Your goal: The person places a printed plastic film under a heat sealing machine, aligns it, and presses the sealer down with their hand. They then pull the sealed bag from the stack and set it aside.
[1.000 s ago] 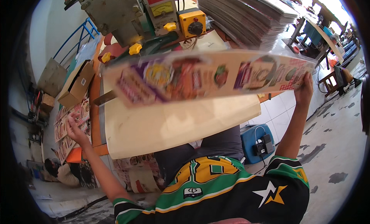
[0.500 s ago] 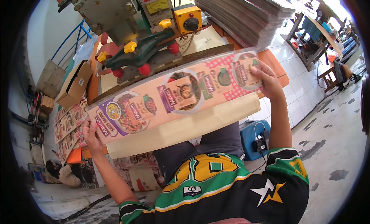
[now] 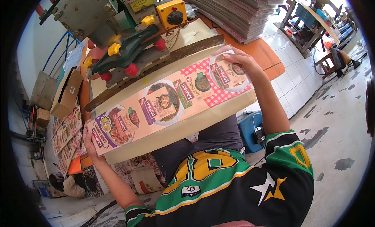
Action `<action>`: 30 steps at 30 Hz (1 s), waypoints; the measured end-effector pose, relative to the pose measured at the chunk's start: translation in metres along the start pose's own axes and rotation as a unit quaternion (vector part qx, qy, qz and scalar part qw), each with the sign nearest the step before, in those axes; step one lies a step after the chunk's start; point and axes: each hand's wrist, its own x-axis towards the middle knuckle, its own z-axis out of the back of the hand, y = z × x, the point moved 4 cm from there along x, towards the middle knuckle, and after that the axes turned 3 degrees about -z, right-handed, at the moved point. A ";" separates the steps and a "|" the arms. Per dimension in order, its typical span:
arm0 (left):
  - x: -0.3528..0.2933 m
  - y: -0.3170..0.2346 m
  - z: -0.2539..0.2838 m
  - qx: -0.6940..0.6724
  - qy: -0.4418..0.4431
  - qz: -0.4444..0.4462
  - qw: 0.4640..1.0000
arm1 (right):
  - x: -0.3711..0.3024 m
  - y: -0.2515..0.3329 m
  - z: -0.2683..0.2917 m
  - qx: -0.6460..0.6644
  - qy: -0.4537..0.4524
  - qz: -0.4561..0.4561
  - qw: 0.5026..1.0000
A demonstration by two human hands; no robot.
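Between my two hands stretches a long, peach-coloured printed plastic sheet with pictures of food dishes and a red-checked patch. My left hand grips its left end, fingers mostly behind the edge. At the upper right corner, my right hand is closed on the sheet. Underneath and in front of it runs a cream-coloured surface. Just beyond stands a machine with a dark green clamp arm, yellow knobs and red feet.
A yellow control box sits behind the clamp. Tall stacked sheets rise at the back right. An open cardboard box and more printed sheets lie at left. Another person is low at the far left.
The sheet has come down and left, lying flatter over the cream surface. My right hand has moved left with its corner, while my left hand has shifted slightly down.
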 end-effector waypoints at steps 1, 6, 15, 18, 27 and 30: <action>-0.001 -0.002 -0.004 0.003 -0.008 0.001 1.000 | 0.002 -0.002 0.002 -0.006 -0.011 0.000 1.000; -0.003 -0.003 -0.006 0.006 -0.030 -0.004 1.000 | 0.010 -0.002 -0.004 -0.002 0.026 0.000 1.000; 0.011 0.014 0.025 0.028 -0.028 0.013 0.999 | 0.018 -0.007 -0.002 -0.041 0.062 0.012 0.997; 0.014 0.017 0.021 0.033 -0.019 0.021 0.999 | 0.018 -0.009 0.006 -0.049 0.072 0.014 0.996; 0.017 0.008 0.015 0.070 -0.050 -0.037 0.996 | 0.012 -0.007 0.006 -0.121 0.067 -0.013 0.990; 0.013 -0.004 -0.004 0.114 -0.064 -0.062 0.989 | 0.007 0.003 -0.006 -0.199 0.003 0.014 0.980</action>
